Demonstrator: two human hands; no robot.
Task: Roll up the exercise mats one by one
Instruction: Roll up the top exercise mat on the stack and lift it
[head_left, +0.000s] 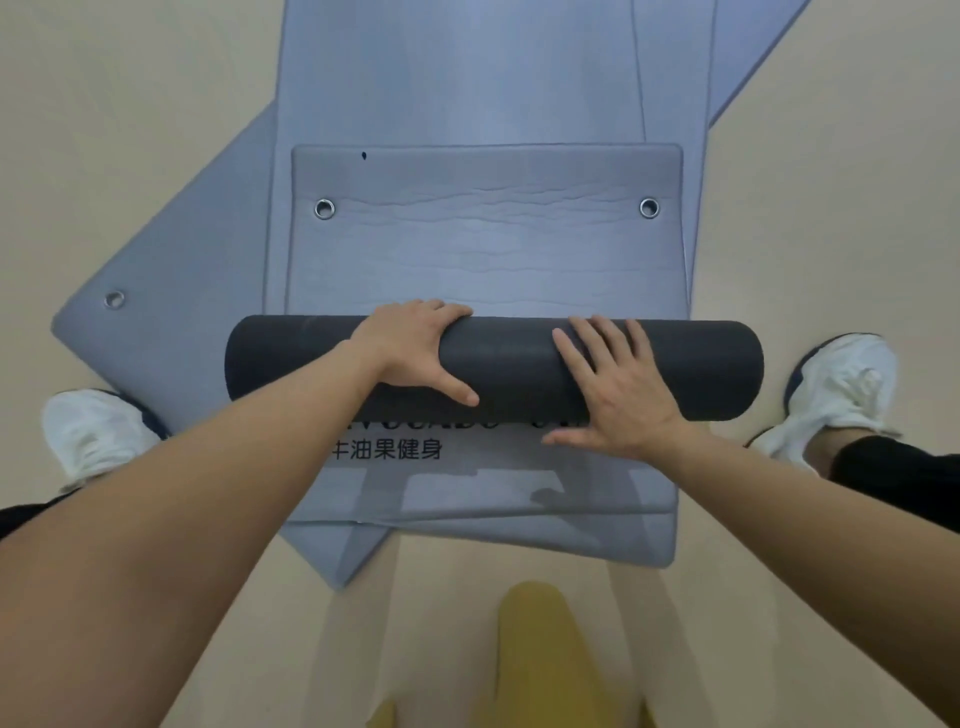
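A dark grey roll (514, 364) of mat lies crosswise on a stack of light blue-grey exercise mats (488, 244). The flat end of the rolled mat, with two metal eyelets, stretches away from me beyond the roll. My left hand (410, 348) grips the roll left of its middle, fingers curled over the far side and thumb on the near side. On the right half of the roll, my right hand (618, 395) presses flat with straight spread fingers, its thumb low against the near side.
Several more mats lie underneath at different angles, one slanting out to the left (171, 291). Black printed characters (387, 449) show on the mat below the roll. My white shoes (93, 436) (836, 395) stand on the beige floor at either side of the stack.
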